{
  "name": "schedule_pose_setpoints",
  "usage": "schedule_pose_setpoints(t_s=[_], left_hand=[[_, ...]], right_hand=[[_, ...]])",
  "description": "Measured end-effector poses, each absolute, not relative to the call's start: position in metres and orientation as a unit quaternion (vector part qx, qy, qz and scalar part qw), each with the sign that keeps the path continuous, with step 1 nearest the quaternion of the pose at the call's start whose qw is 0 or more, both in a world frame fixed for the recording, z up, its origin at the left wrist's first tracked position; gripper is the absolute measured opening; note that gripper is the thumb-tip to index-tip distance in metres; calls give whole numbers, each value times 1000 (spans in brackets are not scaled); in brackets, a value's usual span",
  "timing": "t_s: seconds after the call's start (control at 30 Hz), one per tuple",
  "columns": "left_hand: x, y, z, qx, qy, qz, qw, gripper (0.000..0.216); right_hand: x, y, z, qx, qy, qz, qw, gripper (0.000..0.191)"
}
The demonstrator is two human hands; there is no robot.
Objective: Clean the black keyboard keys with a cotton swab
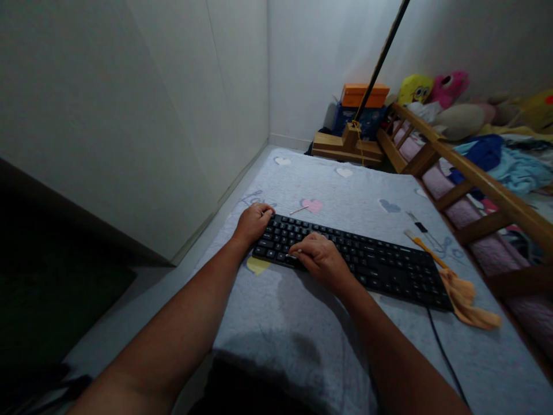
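A black keyboard (375, 259) lies at a slant on the cloth-covered table. My left hand (254, 222) is closed on its far left corner, with the thumb at the edge. Over the lower left keys, my right hand (322, 256) pinches a thin, white-tipped stick that looks like a cotton swab (291, 256); the fingers hide most of it. Just beyond the keyboard rests another cotton swab (299, 210). To the right lie a brush with a yellow handle (427, 249), a small tool with a black grip (420, 226) and an orange cloth (464, 297).
The keyboard's cable (444, 351) runs toward me on the right. A pale tablecloth (276, 305) with heart prints covers the table. A wooden bed rail (479, 153) borders the right side, a white panel (185, 115) the left. Boxes (365, 95) and a wooden stand (332, 144) are behind.
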State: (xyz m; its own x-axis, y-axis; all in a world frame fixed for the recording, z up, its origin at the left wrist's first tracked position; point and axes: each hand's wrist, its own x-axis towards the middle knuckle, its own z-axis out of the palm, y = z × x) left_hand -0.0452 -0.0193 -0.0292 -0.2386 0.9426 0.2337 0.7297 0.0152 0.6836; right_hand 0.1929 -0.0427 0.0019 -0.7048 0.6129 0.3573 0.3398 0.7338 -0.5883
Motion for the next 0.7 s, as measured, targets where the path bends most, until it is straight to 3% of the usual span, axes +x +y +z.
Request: schedule_pose_setpoints(t_s=[0.7], left_hand=[[-46,-20,-24,601,699,359,145,29]], right_hand=[[191,-49,6,-249,-896,265,253,14]])
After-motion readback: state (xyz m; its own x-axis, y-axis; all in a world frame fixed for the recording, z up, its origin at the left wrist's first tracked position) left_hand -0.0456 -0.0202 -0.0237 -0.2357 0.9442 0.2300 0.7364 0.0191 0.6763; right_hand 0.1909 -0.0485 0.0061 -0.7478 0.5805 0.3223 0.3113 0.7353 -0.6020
